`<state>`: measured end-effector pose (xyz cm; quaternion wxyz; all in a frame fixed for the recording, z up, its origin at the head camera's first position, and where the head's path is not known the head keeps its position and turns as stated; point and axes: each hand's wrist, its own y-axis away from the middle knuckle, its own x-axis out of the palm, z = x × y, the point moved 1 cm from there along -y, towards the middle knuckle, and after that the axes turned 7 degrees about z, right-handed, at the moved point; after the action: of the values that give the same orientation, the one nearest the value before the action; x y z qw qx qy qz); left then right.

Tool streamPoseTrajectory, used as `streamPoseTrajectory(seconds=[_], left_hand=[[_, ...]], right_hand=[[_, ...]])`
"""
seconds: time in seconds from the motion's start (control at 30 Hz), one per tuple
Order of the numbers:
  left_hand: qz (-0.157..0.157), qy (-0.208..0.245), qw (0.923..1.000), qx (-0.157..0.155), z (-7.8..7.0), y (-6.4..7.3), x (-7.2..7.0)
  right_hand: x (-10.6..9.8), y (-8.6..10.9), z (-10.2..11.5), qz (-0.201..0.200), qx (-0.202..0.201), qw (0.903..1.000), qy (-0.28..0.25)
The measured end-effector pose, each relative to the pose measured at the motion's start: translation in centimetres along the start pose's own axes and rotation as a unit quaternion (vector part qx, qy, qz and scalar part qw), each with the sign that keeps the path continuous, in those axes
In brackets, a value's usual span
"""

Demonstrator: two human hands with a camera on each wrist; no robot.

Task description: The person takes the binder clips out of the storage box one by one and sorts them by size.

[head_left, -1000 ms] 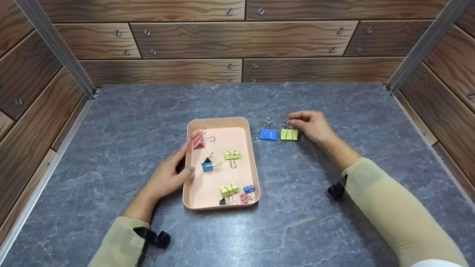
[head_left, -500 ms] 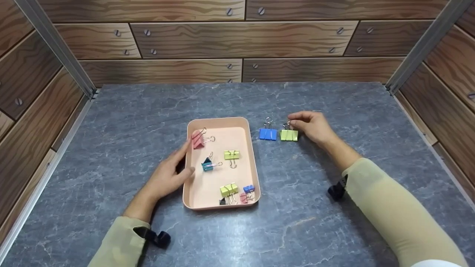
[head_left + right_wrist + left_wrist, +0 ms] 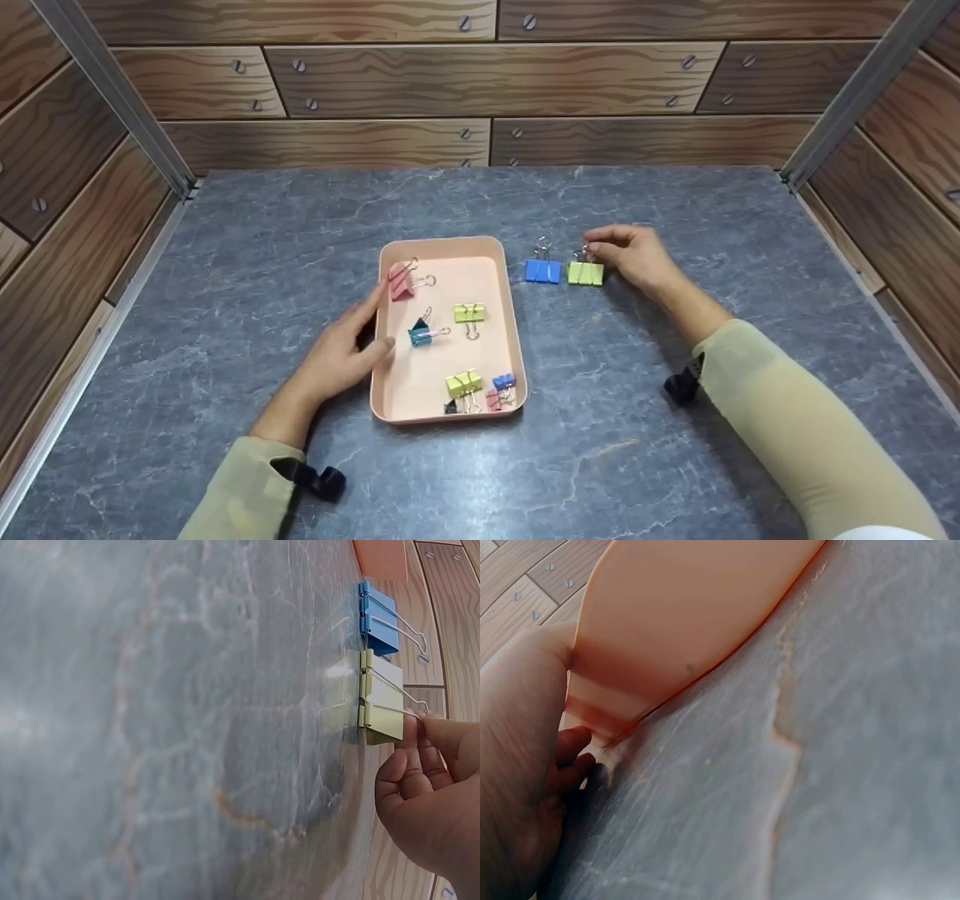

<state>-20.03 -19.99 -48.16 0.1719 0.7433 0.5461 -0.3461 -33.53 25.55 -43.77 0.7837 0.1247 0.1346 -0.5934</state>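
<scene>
My left hand (image 3: 341, 356) holds the left side of a pale pink tray (image 3: 448, 417), its thumb over the rim. In the left wrist view that hand's fingers (image 3: 571, 746) curl by the tray's outer wall. To the right of the tray, my right hand (image 3: 634, 255) pinches the wire handles of a yellow-green binder clip (image 3: 586, 274). In the right wrist view this binder clip (image 3: 382, 701) stands on the table, thumb and fingers at its handle ends. A blue binder clip (image 3: 542, 271) stands just left of it, handles up.
Inside the tray lie a pink binder clip (image 3: 400, 282), a teal one (image 3: 421, 333), yellow-green ones (image 3: 469, 313), and small blue (image 3: 504, 381) and pink ones (image 3: 493, 399) in the near right corner. Wood-patterned walls (image 3: 487, 79) enclose the grey marbled table (image 3: 600, 465).
</scene>
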Motion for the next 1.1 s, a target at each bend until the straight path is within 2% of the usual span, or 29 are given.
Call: streamPoseTrajectory(seconds=[0.17, 0.4, 0.57, 0.7, 0.9, 1.1], left_hand=[[0.005, 0.002, 1.0, -0.001, -0.1, -0.1, 0.0], [0.008, 0.001, 1.0, -0.001, -0.1, -0.1, 0.0], [0.008, 0.002, 1.0, -0.001, 0.0, 0.0, 0.0], [0.009, 0.001, 1.0, -0.004, 0.0, 0.0, 0.0], [0.012, 0.004, 0.9999, -0.007, 0.0, -0.1, 0.0], [0.013, 0.004, 0.9999, -0.011, 0.0, 0.1, 0.0]], right_hand=[[-0.3, 0.2, 0.2, -0.005, 0.007, 0.9999, 0.01], [-0.9, 0.4, 0.9, -0.006, -0.016, 0.9995, -0.026], [-1.3, 0.4, 2.1, -0.022, -0.027, 0.9992, 0.018], [-1.3, 0.5, 3.6, -0.031, -0.034, 0.9984, 0.034], [-0.5, 0.7, 6.1, -0.033, -0.06, 0.997, 0.035], [1.6, 0.7, 8.0, -0.018, -0.092, 0.9955, 0.013]])
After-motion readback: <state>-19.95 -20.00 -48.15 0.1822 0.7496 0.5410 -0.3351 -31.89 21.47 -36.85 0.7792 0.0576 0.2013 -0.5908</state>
